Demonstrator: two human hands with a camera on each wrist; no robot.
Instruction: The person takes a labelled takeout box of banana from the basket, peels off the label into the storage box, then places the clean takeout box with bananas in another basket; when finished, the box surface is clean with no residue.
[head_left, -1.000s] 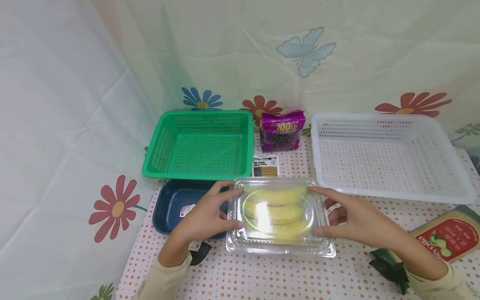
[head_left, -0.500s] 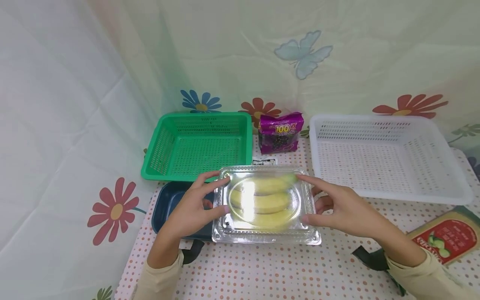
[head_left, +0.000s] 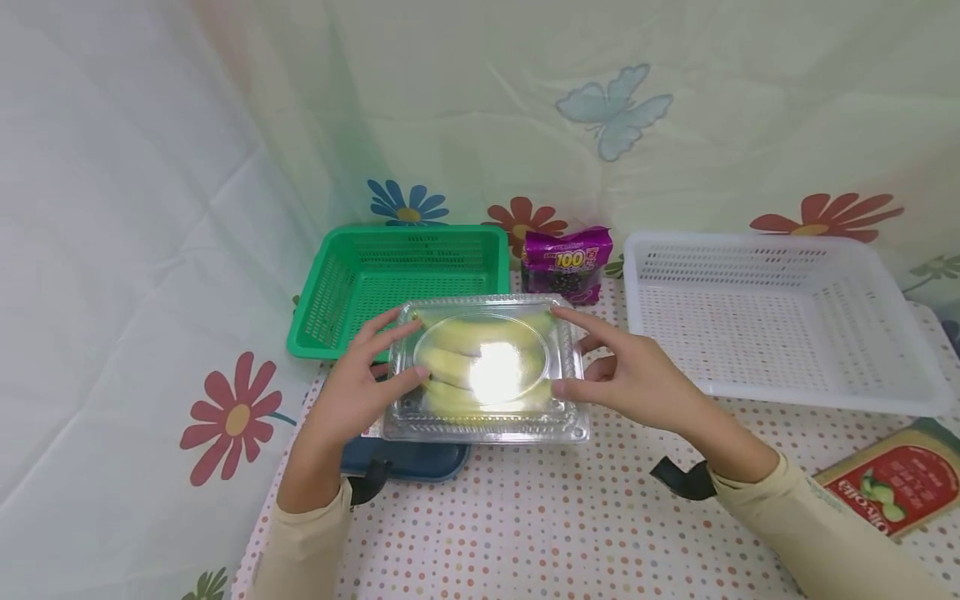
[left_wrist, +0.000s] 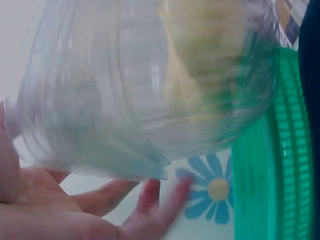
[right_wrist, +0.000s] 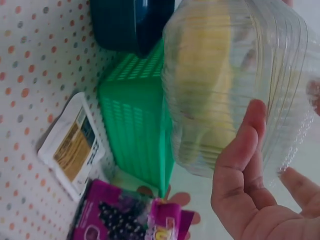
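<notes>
Both hands hold up a clear plastic clamshell box (head_left: 558,350) with yellow bananas (head_left: 450,367) inside it. My left hand (head_left: 352,392) grips its left side, thumb and fingertips on the lid's edge. On the opposite side my right hand (head_left: 637,375) does the same, and the right wrist view shows its curled fingers (right_wrist: 240,155) against the box wall. The box hangs above the table, over the front of a green basket (head_left: 397,242) and a dark blue tray (head_left: 420,462), hiding part of each. Glare covers part of the lid.
Behind stands a purple bag (head_left: 567,267) of dark sweets. A white basket (head_left: 750,333) is at the right, with a red-labelled Olivoila package (head_left: 892,479) lying in front of it. A small white packet (right_wrist: 75,145) lies beside the green basket.
The clamshell box has moved left and away from me, held by both hands. It now overlaps the green basket's front and covers more of the blue tray.
</notes>
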